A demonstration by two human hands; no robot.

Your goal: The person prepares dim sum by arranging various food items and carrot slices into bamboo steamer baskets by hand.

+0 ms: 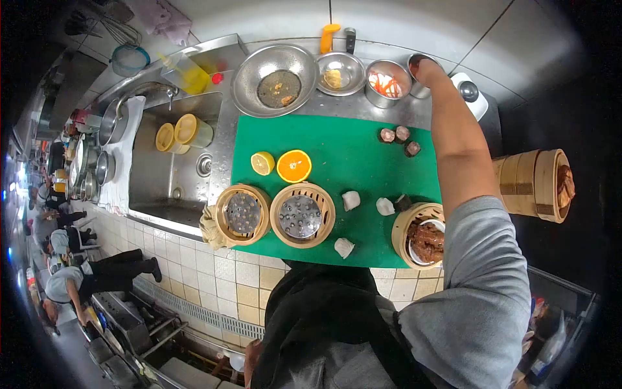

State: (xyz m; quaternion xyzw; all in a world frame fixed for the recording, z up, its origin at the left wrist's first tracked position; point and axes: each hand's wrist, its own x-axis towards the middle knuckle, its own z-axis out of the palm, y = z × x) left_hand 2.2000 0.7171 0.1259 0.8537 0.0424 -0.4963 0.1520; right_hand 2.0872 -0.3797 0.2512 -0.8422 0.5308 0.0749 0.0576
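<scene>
reaching into a steel tin [416,91], the right hand [424,67] hid its fingers; couldn't tell if spread or pinching. pot of orange strips [383,102] sat just beside.

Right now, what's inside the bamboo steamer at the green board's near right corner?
The bamboo steamer holds a white dish with glossy brown food in it. Food covers the dish's middle, the dish hides the steamer floor beneath, and your right sleeve blocks the steamer's right edge.
</scene>
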